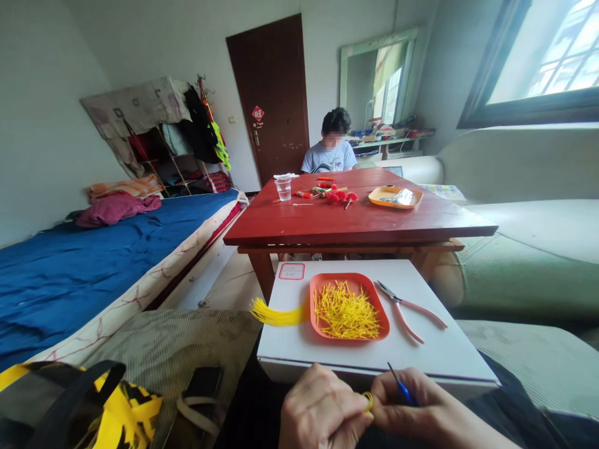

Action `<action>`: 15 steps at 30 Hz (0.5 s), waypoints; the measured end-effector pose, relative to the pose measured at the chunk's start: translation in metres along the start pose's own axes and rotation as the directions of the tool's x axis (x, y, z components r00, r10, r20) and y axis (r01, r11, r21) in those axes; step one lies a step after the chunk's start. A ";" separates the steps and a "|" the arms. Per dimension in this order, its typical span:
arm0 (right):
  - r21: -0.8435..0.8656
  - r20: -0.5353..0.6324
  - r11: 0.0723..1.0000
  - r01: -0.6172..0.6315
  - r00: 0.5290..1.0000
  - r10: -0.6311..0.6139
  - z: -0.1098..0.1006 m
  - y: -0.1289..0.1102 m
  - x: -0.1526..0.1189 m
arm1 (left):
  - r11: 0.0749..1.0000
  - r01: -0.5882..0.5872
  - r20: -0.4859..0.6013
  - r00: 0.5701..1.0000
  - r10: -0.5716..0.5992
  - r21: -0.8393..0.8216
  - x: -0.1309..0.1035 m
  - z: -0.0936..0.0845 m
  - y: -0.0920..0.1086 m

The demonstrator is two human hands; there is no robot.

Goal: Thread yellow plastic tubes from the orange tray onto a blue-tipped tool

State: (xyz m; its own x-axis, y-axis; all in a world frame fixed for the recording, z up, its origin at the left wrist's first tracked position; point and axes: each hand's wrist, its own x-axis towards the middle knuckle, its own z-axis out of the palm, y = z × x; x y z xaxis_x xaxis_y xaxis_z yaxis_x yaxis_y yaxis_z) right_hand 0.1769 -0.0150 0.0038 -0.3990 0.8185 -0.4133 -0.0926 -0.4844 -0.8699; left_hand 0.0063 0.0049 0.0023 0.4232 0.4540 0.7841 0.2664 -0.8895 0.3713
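Observation:
Low in the head view, my left hand [321, 408] is closed, its fingertips pinching a small coil of yellow cord [369, 401]. My right hand [416, 405] is closed beside it, with its thumb and fingers meeting the coil from the other side. Tucked in its fingers is a thin dark-tipped tool with a blue handle [405, 394]; its exact kind cannot be made out. Just beyond, an orange tray [382, 327] holds many short yellow cord pieces [346, 312]. Pink-handled pliers [409, 312] lie to its right, and a bundle of long yellow strands [281, 316] to its left.
These rest on a white box [290, 349] before me. Behind stands a red table [281, 218] with a plastic cup [283, 189], red craft pieces [339, 196] and a yellow tray [374, 201]. A person [330, 153] sits across. A black-and-yellow bag [121, 411] lies left.

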 end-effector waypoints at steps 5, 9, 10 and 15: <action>0.168 0.083 0.983 -0.075 0.995 0.062 0.002 -0.006 0.003 | 0.959 -0.229 0.035 0.973 0.227 0.164 0.004 -0.002 -0.003; 0.132 0.134 0.988 -0.082 0.989 0.065 0.002 -0.006 0.003 | 0.886 -0.374 0.149 0.927 0.345 0.274 0.008 -0.006 -0.004; 0.132 0.135 0.988 -0.082 0.989 0.064 0.001 -0.004 0.003 | 0.871 -0.402 0.165 0.915 0.368 0.284 0.008 -0.007 -0.005; 0.180 0.162 0.979 -0.097 0.984 0.068 -0.003 0.012 0.007 | 0.837 -0.458 0.271 0.882 0.386 0.300 0.005 -0.008 -0.005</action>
State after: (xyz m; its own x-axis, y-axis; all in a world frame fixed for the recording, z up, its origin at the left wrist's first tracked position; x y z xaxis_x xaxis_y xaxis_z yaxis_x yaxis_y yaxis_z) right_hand 0.1758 -0.0138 -0.0102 -0.5470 0.7228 -0.4222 -0.2159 -0.6092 -0.7631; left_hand 0.0006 0.0115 0.0084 0.7109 0.0711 0.6997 0.2883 -0.9369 -0.1978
